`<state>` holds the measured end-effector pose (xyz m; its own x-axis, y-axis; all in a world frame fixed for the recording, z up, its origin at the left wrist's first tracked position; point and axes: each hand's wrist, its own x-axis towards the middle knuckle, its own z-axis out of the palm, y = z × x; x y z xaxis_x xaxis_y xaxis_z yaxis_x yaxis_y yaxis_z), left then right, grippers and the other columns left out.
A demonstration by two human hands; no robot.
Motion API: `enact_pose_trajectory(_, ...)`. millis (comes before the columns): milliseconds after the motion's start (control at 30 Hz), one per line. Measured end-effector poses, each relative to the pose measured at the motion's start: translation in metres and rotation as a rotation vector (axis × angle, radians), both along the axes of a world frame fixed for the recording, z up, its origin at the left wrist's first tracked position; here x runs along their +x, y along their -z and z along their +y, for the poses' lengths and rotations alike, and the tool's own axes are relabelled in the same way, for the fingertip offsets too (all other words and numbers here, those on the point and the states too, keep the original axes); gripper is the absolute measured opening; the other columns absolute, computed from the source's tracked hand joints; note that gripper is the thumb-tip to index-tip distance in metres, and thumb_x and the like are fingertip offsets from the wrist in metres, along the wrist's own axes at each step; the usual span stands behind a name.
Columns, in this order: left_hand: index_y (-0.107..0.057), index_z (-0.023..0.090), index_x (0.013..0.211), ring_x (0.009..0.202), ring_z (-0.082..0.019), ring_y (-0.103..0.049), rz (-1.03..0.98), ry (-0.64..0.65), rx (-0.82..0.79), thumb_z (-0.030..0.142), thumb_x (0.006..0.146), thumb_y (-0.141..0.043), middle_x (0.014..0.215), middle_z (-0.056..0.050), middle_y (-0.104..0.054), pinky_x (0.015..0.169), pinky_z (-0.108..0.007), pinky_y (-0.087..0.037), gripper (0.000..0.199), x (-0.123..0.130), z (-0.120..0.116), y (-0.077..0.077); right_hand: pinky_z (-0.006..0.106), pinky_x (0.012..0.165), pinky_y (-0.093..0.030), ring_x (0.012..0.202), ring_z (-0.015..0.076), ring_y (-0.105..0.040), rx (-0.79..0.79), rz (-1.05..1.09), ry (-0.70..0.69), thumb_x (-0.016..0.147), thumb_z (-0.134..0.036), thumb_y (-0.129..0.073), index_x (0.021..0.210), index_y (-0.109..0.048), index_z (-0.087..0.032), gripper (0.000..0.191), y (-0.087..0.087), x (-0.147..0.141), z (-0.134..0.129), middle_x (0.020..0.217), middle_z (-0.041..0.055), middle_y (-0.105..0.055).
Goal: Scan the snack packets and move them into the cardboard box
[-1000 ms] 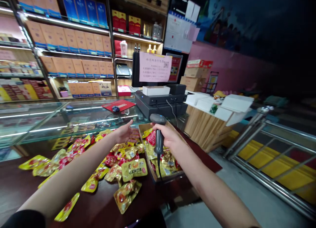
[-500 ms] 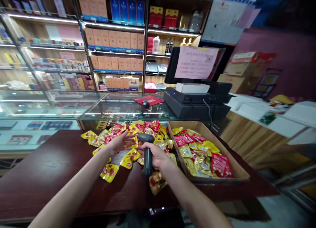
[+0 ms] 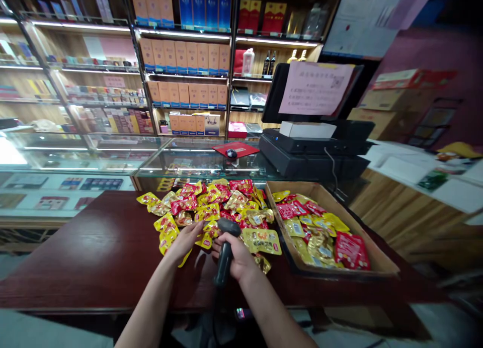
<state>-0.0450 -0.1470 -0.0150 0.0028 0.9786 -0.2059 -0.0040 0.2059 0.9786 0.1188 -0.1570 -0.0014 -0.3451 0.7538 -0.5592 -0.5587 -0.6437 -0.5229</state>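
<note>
Two snags I'd bet on — the left hand point(image 3: 188, 241), loosely spread over shiny red, yellow and gold foil packets point(image 3: 207, 212) heaped on the glossy reddish-brown table point(image 3: 94, 247), could drag several because they overlap. The right hand point(image 3: 240, 256) is wrapped round a dark-grey, pistol-shaped plastic scanner point(image 3: 224, 266) — swing it low and packets may skid.

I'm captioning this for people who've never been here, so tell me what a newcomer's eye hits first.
Probably the heap of shiny packets, red, yellow and gold, on the dark table. Then the dark handheld scanner in the right hand, before the heap. To the right, an open cardboard box holds similar packets.
</note>
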Motion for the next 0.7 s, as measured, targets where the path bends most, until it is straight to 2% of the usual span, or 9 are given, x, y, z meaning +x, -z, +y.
enact_pose_trajectory(100,-0.067,0.014,0.105,0.103,-0.024,-0.058,0.067,-0.007,0.037,0.058,0.073,-0.058,0.101,-0.009,-0.067,0.082,-0.029,-0.046,0.055,0.0,0.002,0.004,0.021,0.05,-0.042,0.045,0.0096,-0.051,-0.021,0.01,0.053,0.062,-0.01,-0.056,0.074,-0.057,-0.016,0.014,-0.001,-0.004,0.003,0.05,-0.0039,-0.053)
enact_pose_trajectory(233,-0.065,0.014,0.107,0.089,-0.021,-0.062,0.072,0.055,-0.014,0.053,0.072,-0.062,0.096,-0.007,-0.068,0.073,-0.026,-0.048,0.053,0.006,-0.003,-0.002,0.022,0.061,-0.047,0.063,0.0126,-0.062,0.053,0.002,0.131,0.059,-0.008,-0.058,0.077,-0.059,-0.015,0.019,-0.003,-0.007,0.007,0.065,0.0011,-0.064)
enact_pose_trajectory(333,-0.062,0.014,0.111,0.081,-0.018,-0.064,-0.016,0.075,-0.072,0.046,0.068,-0.07,0.097,-0.008,-0.068,0.067,-0.025,-0.049,0.054,0.013,-0.009,-0.004,0.022,0.067,-0.048,0.07,0.0137,-0.063,0.124,-0.048,0.124,0.055,-0.008,-0.061,0.077,-0.063,-0.014,0.023,-0.002,-0.007,0.007,0.072,0.0033,-0.068)
enact_pose_trajectory(467,-0.061,0.015,0.106,0.079,-0.017,-0.065,-0.156,-0.042,-0.088,0.029,0.062,-0.077,0.099,-0.009,-0.068,0.066,-0.024,-0.05,0.049,0.019,-0.01,0.002,0.024,0.069,-0.048,0.078,0.0162,-0.064,0.224,-0.086,0.075,0.052,-0.01,-0.066,0.077,-0.065,-0.014,0.025,0.0,-0.003,0.003,0.081,0.0055,-0.069)
enact_pose_trajectory(567,-0.061,0.015,0.097,0.077,-0.017,-0.066,-0.273,-0.069,-0.066,0.019,0.062,-0.075,0.098,-0.009,-0.068,0.065,-0.024,-0.051,0.038,0.021,-0.008,0.003,0.025,0.07,-0.048,0.087,0.0198,-0.063,0.287,-0.083,0.053,0.051,-0.012,-0.067,0.078,-0.067,-0.015,0.026,-0.003,0.002,0.001,0.089,0.0075,-0.069)
enact_pose_trajectory(700,-0.06,0.016,0.09,0.08,-0.018,-0.067,-0.472,-0.062,-0.077,0.009,0.061,-0.071,0.097,-0.007,-0.068,0.07,-0.026,-0.053,0.032,0.024,-0.004,-0.002,0.023,0.072,-0.045,0.088,0.0174,-0.062,0.376,-0.191,0.18,0.052,-0.013,-0.067,0.077,-0.069,-0.016,0.026,-0.012,0.011,0.005,0.085,0.0039,-0.07)
